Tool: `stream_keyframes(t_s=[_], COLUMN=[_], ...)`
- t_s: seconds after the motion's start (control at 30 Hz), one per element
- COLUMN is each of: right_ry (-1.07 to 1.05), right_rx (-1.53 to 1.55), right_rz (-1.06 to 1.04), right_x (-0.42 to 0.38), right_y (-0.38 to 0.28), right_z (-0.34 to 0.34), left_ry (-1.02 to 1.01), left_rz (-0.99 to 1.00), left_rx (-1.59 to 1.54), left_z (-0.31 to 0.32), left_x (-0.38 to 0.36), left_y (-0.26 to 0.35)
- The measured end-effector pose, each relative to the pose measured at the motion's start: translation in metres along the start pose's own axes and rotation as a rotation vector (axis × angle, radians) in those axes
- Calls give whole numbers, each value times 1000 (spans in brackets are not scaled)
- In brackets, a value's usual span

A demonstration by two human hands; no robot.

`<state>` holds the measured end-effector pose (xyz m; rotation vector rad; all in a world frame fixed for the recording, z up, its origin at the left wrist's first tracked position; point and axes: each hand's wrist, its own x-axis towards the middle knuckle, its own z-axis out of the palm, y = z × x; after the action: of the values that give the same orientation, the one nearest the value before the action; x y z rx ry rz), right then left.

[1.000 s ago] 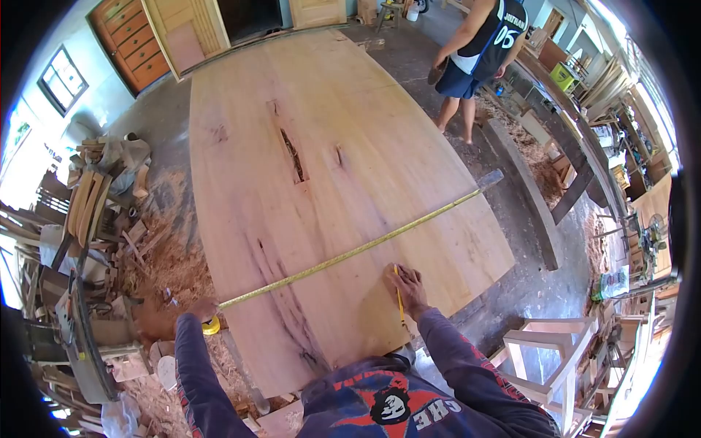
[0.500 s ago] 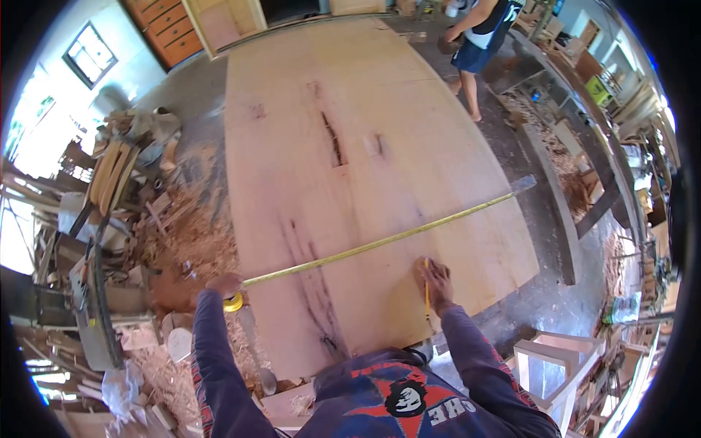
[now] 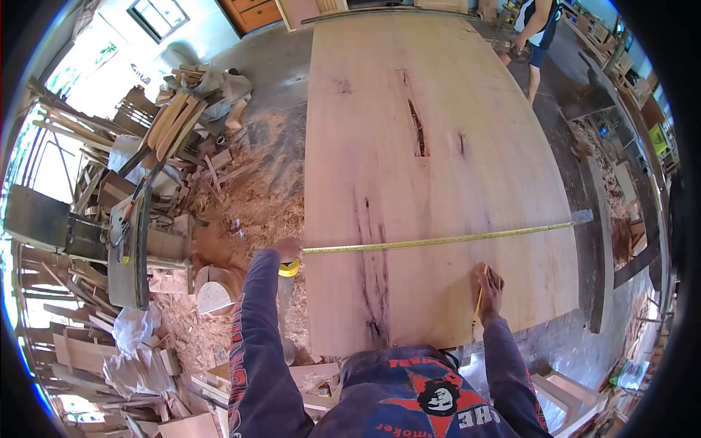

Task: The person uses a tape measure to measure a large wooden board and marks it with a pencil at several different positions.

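A wide wooden slab (image 3: 438,193) with dark cracks stretches out in front of me. Across its width lies a yellow tape measure (image 3: 453,238), its end reaching the right edge. At the left edge of the slab, my left hand (image 3: 287,249) is closed on the tape's yellow case, which shows just under the fingers. My right hand (image 3: 491,286) rests on the slab nearer to me, below the tape, fingers closed around a yellow pencil (image 3: 478,306).
Another person (image 3: 537,36) stands beyond the slab's far right side. Wood offcuts (image 3: 175,124) and shavings (image 3: 255,193) cover the floor at left. A long beam (image 3: 597,248) runs along the right, and a pale wooden frame (image 3: 566,398) stands at lower right.
The view has turned left, so the slab appears further right and straighter. Both hands keep their holds, and the tape still spans the slab.
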<state>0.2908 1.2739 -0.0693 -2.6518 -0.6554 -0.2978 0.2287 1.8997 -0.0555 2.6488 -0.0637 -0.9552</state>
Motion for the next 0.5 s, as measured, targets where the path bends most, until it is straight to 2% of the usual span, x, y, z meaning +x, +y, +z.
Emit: stream_keyframes(t_s=[0.07,0.17,0.37,0.47,0.5], right_ry=[3,2,-17,-16,-16], right_rx=[8,9,10,-10,-18], right_rz=[2,2,7,5,4], right_x=[2,1,2,2,2], right_y=[-4,-5,-7,-7,-6], right_z=[-4,-4,-6,-4,-3], left_ry=[-22,71,10,40,18], left_rz=[-119,-144,-143,26,22], left_rx=[-94,-183,-186,-62,-65], left_z=[4,5,-3,-4,-1], left_x=[4,-1,0,1,5], left_y=[-2,1,4,-1,-6])
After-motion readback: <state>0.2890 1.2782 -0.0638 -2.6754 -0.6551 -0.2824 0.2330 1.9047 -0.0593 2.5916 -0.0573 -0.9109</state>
